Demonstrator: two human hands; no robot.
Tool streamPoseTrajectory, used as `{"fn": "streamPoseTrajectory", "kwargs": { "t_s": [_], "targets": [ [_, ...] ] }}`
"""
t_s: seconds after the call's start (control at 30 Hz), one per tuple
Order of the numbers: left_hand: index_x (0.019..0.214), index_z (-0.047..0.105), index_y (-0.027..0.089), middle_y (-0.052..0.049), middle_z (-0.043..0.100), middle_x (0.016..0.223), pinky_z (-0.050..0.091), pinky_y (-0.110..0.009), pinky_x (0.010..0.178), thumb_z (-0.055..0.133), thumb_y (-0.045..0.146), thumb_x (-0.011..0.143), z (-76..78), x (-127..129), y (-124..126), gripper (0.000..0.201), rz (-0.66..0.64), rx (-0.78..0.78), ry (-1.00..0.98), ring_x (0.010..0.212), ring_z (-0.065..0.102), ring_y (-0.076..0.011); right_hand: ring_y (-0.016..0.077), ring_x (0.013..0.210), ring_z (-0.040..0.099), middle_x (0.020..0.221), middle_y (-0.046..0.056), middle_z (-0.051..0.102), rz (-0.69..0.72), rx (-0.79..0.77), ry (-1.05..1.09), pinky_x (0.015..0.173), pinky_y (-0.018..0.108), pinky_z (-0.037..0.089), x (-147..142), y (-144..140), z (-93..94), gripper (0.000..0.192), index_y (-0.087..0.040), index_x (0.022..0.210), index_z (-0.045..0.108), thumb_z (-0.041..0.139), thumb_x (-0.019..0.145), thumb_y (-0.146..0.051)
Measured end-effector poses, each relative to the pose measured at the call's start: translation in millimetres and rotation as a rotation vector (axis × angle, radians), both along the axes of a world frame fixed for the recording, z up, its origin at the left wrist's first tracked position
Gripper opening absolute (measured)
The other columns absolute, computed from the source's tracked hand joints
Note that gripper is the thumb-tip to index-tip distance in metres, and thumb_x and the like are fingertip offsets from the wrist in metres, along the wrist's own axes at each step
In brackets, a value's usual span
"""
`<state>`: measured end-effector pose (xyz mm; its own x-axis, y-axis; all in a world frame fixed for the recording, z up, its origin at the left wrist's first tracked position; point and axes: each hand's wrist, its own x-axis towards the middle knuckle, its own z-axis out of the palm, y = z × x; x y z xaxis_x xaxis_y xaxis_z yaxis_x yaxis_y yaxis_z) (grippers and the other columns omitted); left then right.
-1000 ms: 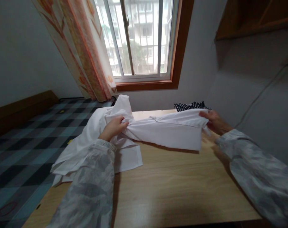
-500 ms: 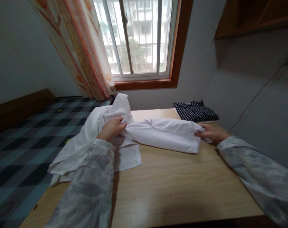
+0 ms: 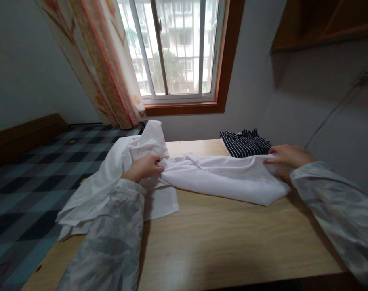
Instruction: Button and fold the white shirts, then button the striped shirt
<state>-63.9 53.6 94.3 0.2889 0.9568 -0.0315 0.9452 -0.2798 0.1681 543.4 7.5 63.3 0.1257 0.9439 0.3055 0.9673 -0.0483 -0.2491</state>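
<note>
— What is the setting?

— A small room with grey walls, a wood-framed window [image 3: 174,48] and a patterned orange curtain [image 3: 99,60] at its left side. A light wooden worktop [image 3: 226,238] runs toward the window wall, and a bed with a checked cover [image 3: 29,178] stands against its left edge.

— What cannot be made out?

— Both sleeves run out of the bottom of the picture. The right hand's lower fingers are tucked behind cloth, and the worktop's near edge falls into shadow. The part of the white garment draped off the left edge is a heap of folds, its shape unclear.

— Where does the garment lie relative to the hands?

— The white shirt [image 3: 226,180] stretches across the far half of the worktop, between the two hands. The left hand [image 3: 143,167] is closed around a bunched section near the left edge, where the cloth spills onto the bed. The right hand [image 3: 288,155] pinches the other end near the right edge, fingers on top of the fabric.

— Anything else on the worktop?

— A folded dark striped shirt [image 3: 246,143] sits at the far right corner, just behind the white one and beside the right hand.
</note>
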Motion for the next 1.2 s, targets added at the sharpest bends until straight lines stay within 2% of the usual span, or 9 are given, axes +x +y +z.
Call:
{"fn": "streamPoseTrajectory", "kwargs": {
  "t_s": [0.03, 0.1, 0.2, 0.3, 0.43, 0.53, 0.67, 0.97, 1.2],
  "targets": [
    [0.093, 0.075, 0.02, -0.01, 0.077, 0.097, 0.046, -0.036, 0.077, 0.071, 0.041, 0.082, 1.5, 4, -3, 0.024, 0.015, 0.044, 0.029, 0.089, 0.07, -0.0302, 0.0339, 0.095, 0.072, 0.101, 0.015, 0.081, 0.018, -0.035, -0.121, 0.087, 0.045, 0.051, -12, -1, -1.2, 0.033, -0.023, 0.087, 0.08, 0.084, 0.078, -0.055],
    [0.102, 0.075, 0.019, -0.013, 0.077, 0.109, 0.049, -0.039, 0.084, 0.073, 0.033, 0.081, 3.1, 18, -10, 0.025, -0.001, 0.21, 0.046, 0.1, 0.071, -0.0327, 0.0357, 0.113, 0.069, 0.12, 0.016, 0.079, 0.097, 0.056, -0.212, 0.098, 0.047, 0.05, -49, -4, -3.5, 0.032, -0.021, 0.106, 0.08, 0.073, 0.089, -0.047],
    [0.111, 0.074, 0.02, -0.013, 0.075, 0.122, 0.05, -0.043, 0.096, 0.07, 0.029, 0.089, -6.5, 55, -23, 0.024, -0.157, 0.427, -0.062, 0.109, 0.07, -0.0325, 0.0314, 0.111, 0.069, 0.115, 0.013, 0.079, 0.385, 0.174, -0.093, 0.101, 0.044, 0.05, -124, -10, -10.8, 0.025, -0.02, 0.109, 0.077, 0.067, 0.097, -0.039],
    [0.106, 0.072, 0.022, -0.009, 0.076, 0.106, 0.052, -0.041, 0.091, 0.069, 0.036, 0.097, -34.8, 93, -36, 0.018, -0.282, 0.395, -0.201, 0.097, 0.071, -0.0284, 0.0283, 0.1, 0.069, 0.104, 0.011, 0.077, 0.616, 0.169, 0.046, 0.093, 0.04, 0.051, -199, -14, -25.9, 0.022, -0.021, 0.105, 0.075, 0.073, 0.098, -0.041],
    [0.104, 0.069, 0.022, -0.008, 0.076, 0.101, 0.052, -0.04, 0.087, 0.07, 0.035, 0.1, -77.3, 115, -46, 0.014, -0.327, 0.391, -0.326, 0.094, 0.07, -0.0265, 0.0251, 0.092, 0.066, 0.095, 0.007, 0.073, 0.648, 0.189, 0.119, 0.086, 0.036, 0.048, -259, -10, -50.8, 0.016, -0.021, 0.101, 0.073, 0.078, 0.098, -0.037],
    [0.102, 0.07, 0.022, -0.008, 0.076, 0.102, 0.052, -0.038, 0.087, 0.071, 0.032, 0.099, -91.3, 113, -46, 0.011, -0.322, 0.387, -0.42, 0.095, 0.07, -0.0251, 0.0233, 0.089, 0.065, 0.094, 0.006, 0.072, 0.67, 0.173, 0.157, 0.084, 0.035, 0.045, -272, -4, -65.5, 0.007, -0.022, 0.094, 0.072, 0.073, 0.101, -0.025],
    [0.103, 0.075, 0.022, -0.007, 0.077, 0.103, 0.053, -0.039, 0.088, 0.074, 0.033, 0.1, -90.5, 111, -44, 0.011, -0.331, 0.395, -0.474, 0.095, 0.071, -0.0244, 0.0212, 0.084, 0.062, 0.092, 0.005, 0.071, 0.658, 0.171, 0.374, 0.079, 0.034, 0.044, -271, -2, -76.2, 0.007, -0.021, 0.094, 0.068, 0.068, 0.101, -0.02],
    [0.108, 0.082, 0.024, -0.006, 0.079, 0.109, 0.05, -0.043, 0.095, 0.074, 0.029, 0.101, -91.8, 123, -52, 0.012, -0.339, 0.488, -0.497, 0.101, 0.073, -0.0247, 0.0183, 0.076, 0.057, 0.084, -0.001, 0.066, 0.764, 0.007, 0.85, 0.072, 0.033, 0.042, -269, 3, -81.5, 0.017, -0.023, 0.096, 0.066, 0.061, 0.105, -0.036],
    [0.099, 0.082, 0.025, -0.005, 0.079, 0.099, 0.053, -0.038, 0.088, 0.071, 0.027, 0.103, -91.0, 121, -48, 0.012, -0.349, 0.403, -0.599, 0.088, 0.072, -0.0207, 0.0191, 0.08, 0.055, 0.087, -0.001, 0.064, 0.77, -0.017, 0.928, 0.075, 0.034, 0.042, -268, 6, -84.6, 0.02, -0.023, 0.099, 0.066, 0.064, 0.104, -0.042]
  ]
}}
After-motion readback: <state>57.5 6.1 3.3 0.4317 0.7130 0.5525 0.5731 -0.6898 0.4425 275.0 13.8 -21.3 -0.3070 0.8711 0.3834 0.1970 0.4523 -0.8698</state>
